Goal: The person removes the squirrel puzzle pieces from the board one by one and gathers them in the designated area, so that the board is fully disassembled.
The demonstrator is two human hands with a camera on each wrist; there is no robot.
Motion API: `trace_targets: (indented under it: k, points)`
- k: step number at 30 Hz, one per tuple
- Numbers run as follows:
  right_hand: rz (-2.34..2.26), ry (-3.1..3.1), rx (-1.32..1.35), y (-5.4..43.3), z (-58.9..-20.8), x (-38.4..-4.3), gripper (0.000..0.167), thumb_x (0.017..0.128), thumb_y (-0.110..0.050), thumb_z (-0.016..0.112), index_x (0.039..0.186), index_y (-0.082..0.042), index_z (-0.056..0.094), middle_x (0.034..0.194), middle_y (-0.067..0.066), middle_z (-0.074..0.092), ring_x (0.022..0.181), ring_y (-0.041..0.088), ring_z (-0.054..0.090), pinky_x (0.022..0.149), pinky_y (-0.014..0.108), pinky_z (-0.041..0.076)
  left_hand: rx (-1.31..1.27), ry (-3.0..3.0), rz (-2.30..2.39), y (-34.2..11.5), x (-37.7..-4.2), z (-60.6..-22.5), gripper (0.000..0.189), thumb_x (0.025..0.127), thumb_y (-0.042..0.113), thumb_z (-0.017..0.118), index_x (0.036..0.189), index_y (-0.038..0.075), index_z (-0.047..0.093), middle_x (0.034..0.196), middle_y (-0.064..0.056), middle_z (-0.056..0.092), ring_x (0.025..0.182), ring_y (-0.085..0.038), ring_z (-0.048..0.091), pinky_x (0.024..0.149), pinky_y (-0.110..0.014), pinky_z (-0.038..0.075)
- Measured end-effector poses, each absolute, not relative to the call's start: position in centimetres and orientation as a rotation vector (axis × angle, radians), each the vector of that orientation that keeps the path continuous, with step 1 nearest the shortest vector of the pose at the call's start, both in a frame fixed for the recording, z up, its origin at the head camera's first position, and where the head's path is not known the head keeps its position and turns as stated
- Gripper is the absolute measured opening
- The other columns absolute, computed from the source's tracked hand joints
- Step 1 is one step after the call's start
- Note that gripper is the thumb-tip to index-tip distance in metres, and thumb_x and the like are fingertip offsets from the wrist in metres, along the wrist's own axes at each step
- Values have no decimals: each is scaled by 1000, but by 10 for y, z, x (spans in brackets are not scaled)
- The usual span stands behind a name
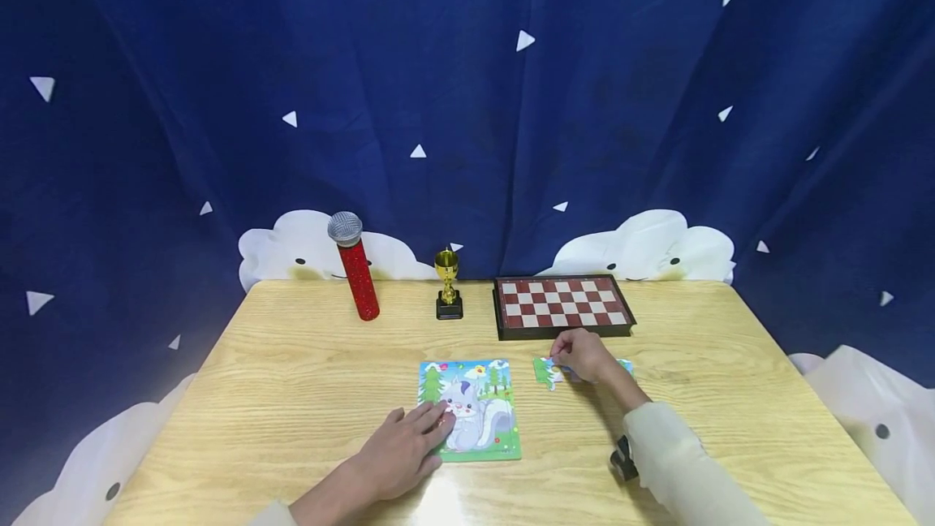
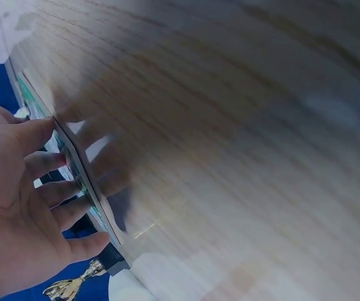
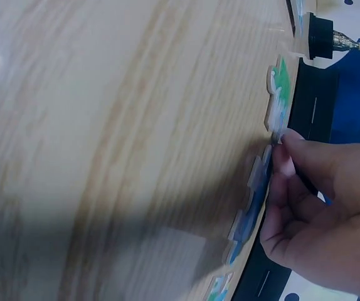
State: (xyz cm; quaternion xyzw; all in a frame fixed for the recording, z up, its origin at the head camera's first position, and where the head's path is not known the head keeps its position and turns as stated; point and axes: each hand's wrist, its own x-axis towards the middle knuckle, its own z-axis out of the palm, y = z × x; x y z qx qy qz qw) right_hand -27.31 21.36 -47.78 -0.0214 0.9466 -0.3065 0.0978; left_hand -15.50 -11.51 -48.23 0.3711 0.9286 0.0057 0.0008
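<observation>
A square squirrel jigsaw puzzle (image 1: pixel 482 424) lies on the wooden table in front of me. My left hand (image 1: pixel 402 449) rests on its left part with the fingers spread. In the left wrist view the fingers (image 2: pixel 61 191) reach over the puzzle's edge. To the right, my right hand (image 1: pixel 584 355) pinches with thumb and forefinger at a small puzzle piece, mostly hidden by the fingertips. A green-and-white piece (image 3: pixel 282 81) lies just beyond them. Blue pieces (image 3: pixel 250 210) lie flat under the curled fingers, and another piece (image 3: pixel 216 288) is farther along.
Behind the loose pieces lies a framed red-and-white checkerboard (image 1: pixel 562 303). A gold trophy cup (image 1: pixel 447 274) on a black base and a red microphone (image 1: pixel 358 274) stand at the table's back. A dark blue curtain (image 1: pixel 467 88) hangs behind.
</observation>
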Motion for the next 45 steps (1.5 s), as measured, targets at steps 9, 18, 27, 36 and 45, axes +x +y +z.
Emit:
trace_targets:
  k: [9, 18, 27, 36, 45]
  points:
    - [-973, 2764, -43, 211, -474, -270, 8, 90, -9, 61, 82, -6, 65, 72, 6, 61, 52, 11, 50, 46, 20, 44, 1143, 2919, 10, -113, -156, -483, 51, 94, 34, 51, 141, 15, 46, 147, -7, 45, 132, -26, 47, 98, -51, 44]
    - [-910, 2816, -177, 190, -466, -264, 10, 89, -10, 64, 79, -10, 65, 69, 1, 60, 56, 10, 46, 50, 21, 36, 1114, 2899, 29, -112, -157, -477, 56, 90, 39, 57, 140, 14, 48, 145, -9, 47, 131, -27, 48, 99, -52, 43]
    - [-1004, 2727, -359, 170, -462, -250, 6, 87, -9, 66, 82, -6, 67, 72, 3, 64, 60, 10, 52, 52, 21, 42, 1115, 2842, 157, -110, -156, -474, 63, 91, 48, 54, 140, 10, 47, 148, -12, 42, 135, -31, 42, 102, -55, 40]
    - [-1041, 2630, -490, 149, -467, -240, 4, 88, -9, 65, 85, -7, 67, 73, 0, 63, 61, 10, 52, 52, 21, 44, 1170, 2786, 199, -103, -155, -482, 62, 97, 51, 40, 146, 14, 38, 154, -8, 33, 141, -28, 34, 108, -53, 35]
    - [-1004, 2606, -500, 139, -472, -235, 4, 87, -9, 67, 90, -7, 68, 76, -2, 61, 65, 10, 52, 55, 20, 43, 1232, 2807, 134, -100, -154, -484, 63, 96, 54, 39, 144, 13, 42, 152, -7, 37, 140, -26, 37, 106, -49, 38]
